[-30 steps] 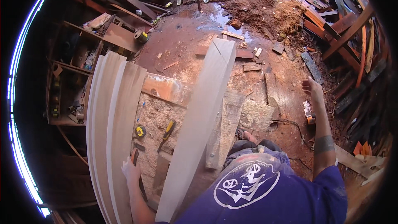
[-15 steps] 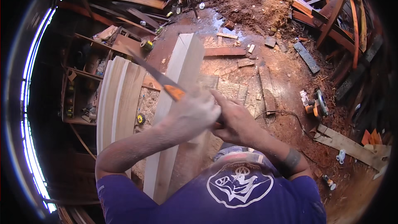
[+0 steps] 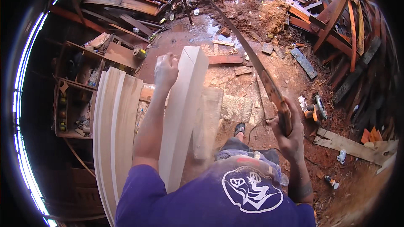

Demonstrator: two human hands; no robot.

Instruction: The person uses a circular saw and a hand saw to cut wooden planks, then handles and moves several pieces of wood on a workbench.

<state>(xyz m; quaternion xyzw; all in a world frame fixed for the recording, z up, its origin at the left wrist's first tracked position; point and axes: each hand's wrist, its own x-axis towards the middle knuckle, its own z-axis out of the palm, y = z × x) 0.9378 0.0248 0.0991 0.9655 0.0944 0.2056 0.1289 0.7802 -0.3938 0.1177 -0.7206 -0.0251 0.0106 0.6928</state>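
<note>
1. I stand on a dirt floor (image 3: 252, 88) littered with sawdust and scrap wood, in a cluttered workshop yard.
2. Nearest, my right hand (image 3: 288, 136) is closed around the handle of one handsaw (image 3: 252, 65), its blade pointing up and away.
3. My left hand (image 3: 165, 70) is fisted beside the top of one pale upright plank (image 3: 183, 113).
4. Left of it lean three curved pale boards (image 3: 115, 134).
5. Risk, as I judge it: the plank tips if my left hand slips, or the raised blade swings toward my arm.
6. Farther right lies one circular saw (image 3: 315, 108).
</note>
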